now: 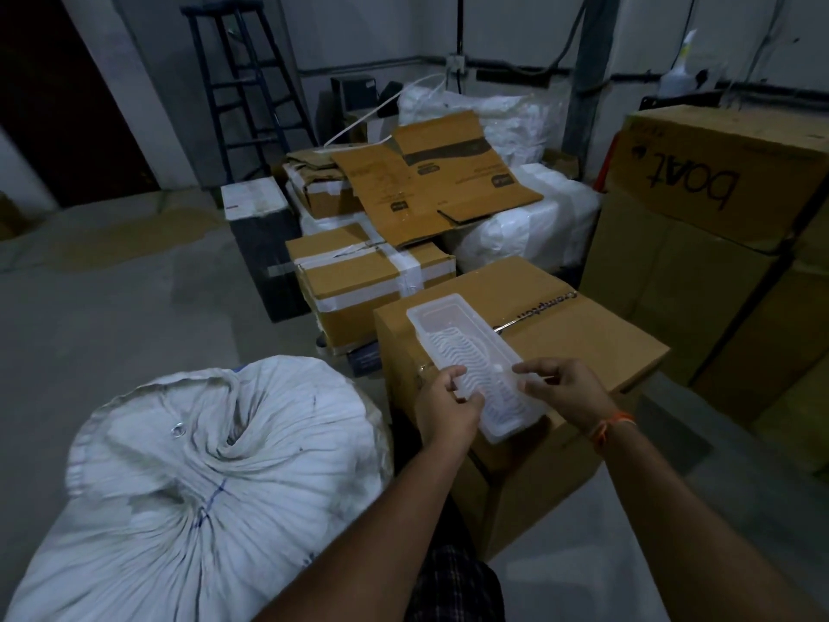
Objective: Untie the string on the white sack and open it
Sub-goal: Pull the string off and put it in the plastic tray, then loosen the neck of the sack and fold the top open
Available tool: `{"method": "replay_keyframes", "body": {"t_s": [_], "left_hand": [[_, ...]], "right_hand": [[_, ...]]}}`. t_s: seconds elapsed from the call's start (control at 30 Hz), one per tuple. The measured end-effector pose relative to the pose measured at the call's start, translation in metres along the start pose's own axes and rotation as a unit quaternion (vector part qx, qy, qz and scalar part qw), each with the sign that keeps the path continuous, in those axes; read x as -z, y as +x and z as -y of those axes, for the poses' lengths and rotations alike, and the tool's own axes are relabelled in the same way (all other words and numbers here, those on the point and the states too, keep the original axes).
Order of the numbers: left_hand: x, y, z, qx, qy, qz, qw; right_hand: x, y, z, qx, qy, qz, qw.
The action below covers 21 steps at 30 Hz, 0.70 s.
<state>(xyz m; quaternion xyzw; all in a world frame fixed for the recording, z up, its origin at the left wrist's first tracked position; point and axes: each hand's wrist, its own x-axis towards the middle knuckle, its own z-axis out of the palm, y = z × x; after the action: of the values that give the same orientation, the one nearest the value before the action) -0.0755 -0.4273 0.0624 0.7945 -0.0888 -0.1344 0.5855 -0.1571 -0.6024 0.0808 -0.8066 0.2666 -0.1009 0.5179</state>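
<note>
The white sack (206,478), its mouth gathered shut, sits just left of the left hand (448,408); left hand and right hand (565,392) both grip a clear plastic tray (471,356) over a cardboard box (560,334).

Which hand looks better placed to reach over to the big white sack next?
The left hand, probably. Both hands hold the clear plastic tray over the cardboard box, but the white sack sits to the person's left, nearer that hand. The right hand would have to cross over.

Dim concrete floor (112,307), stacked cartons (717,181)
</note>
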Motion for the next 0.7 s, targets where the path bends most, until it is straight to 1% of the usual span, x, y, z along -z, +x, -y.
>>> {"method": "replay_keyframes", "body": {"t_s": [0.13,0.2,0.27,0.3,0.33,0.43,0.53,0.63,0.7], "left_hand": [[0.009,-0.01,-0.009,-0.004,0.018,0.012,1.0],[0.018,-0.014,-0.008,-0.015,0.025,0.014,0.999],[0.037,-0.017,-0.003,-0.023,0.034,-0.002,0.999],[0.05,-0.019,0.001,-0.022,0.037,-0.013,0.999],[0.064,-0.022,0.006,-0.021,0.037,-0.026,0.999],[0.117,-0.034,0.025,-0.024,0.036,-0.088,0.995],[0.174,-0.046,0.045,-0.011,0.01,-0.146,0.989],[0.227,-0.056,0.063,-0.001,0.011,-0.205,0.979],[0.258,-0.061,0.075,0.001,0.017,-0.254,0.967]], "right_hand": [[0.0,-0.007,0.007,0.009,-0.042,-0.006,0.999],[-0.003,-0.014,0.014,0.023,-0.092,-0.044,0.995],[-0.01,-0.024,0.024,0.059,-0.166,-0.105,0.979],[-0.016,-0.03,0.03,0.083,-0.185,-0.125,0.971],[-0.024,-0.035,0.036,0.107,-0.187,-0.128,0.968],[-0.065,-0.052,0.057,0.174,-0.118,-0.077,0.975],[-0.125,-0.064,0.079,0.215,-0.043,-0.016,0.975],[-0.193,-0.074,0.097,0.249,-0.015,0.058,0.967],[-0.235,-0.081,0.108,0.258,-0.001,0.087,0.962]]}}
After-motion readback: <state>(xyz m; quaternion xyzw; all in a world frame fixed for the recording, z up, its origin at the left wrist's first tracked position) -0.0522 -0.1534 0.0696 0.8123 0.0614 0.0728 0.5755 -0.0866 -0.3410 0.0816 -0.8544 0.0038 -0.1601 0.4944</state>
